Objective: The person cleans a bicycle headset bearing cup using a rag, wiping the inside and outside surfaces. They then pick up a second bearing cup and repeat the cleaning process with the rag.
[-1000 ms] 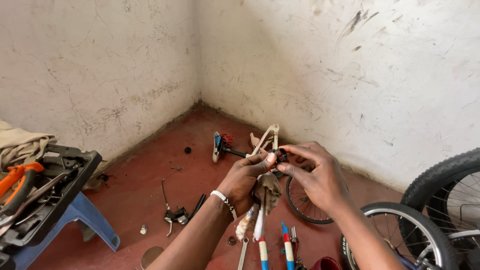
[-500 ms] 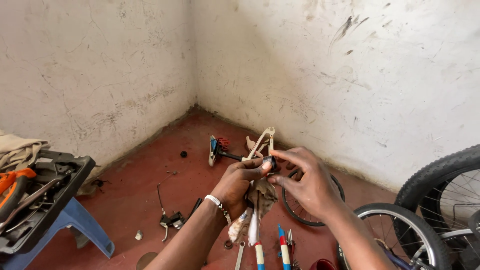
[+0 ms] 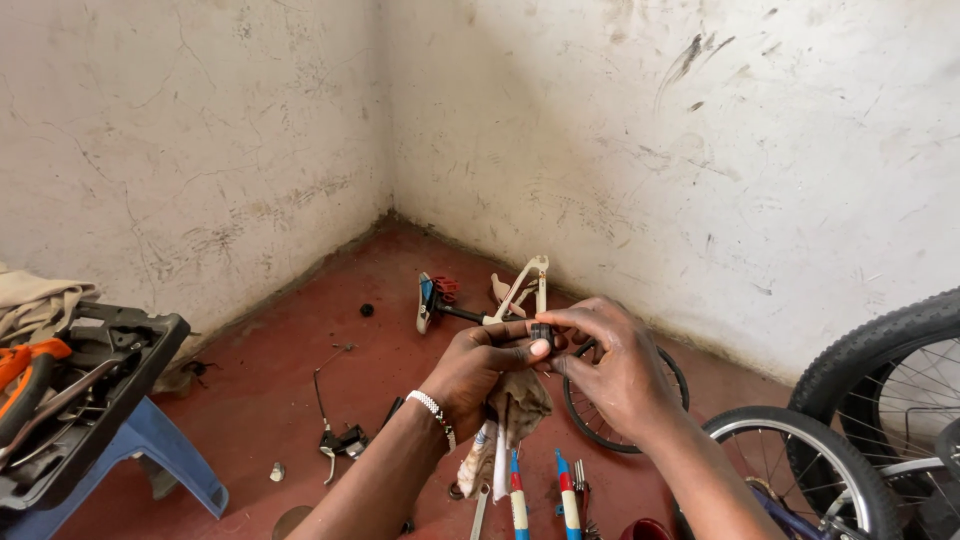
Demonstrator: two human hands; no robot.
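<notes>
At the centre of the frame the left hand and the right hand meet over a small black part, probably a nut or bearing piece, though it is too small to name for sure. The left thumb and forefinger pinch it from the left, and the right fingertips close on it from the right and above, so both hands grip the same piece in the air above the floor. A dirty rag hangs from the left palm, caught under the curled lower fingers. Below the hands a small bicycle frame, white with red and blue bands, lies stripped on the red floor; its white fork or stays and a pedal crank lie apart toward the corner of the walls. A loose tyre rests flat behind the right hand, and two spoked wheels stand at the lower right. A brake lever with cable lies left of the forearm. At the far left an open black tool case sits on a blue stool. Judging by how much lies scattered, the bicycle is well dismantled, and the piece in hand looks to be only mid-cleaning or mid-inspection, with nothing yet refitted.
</notes>
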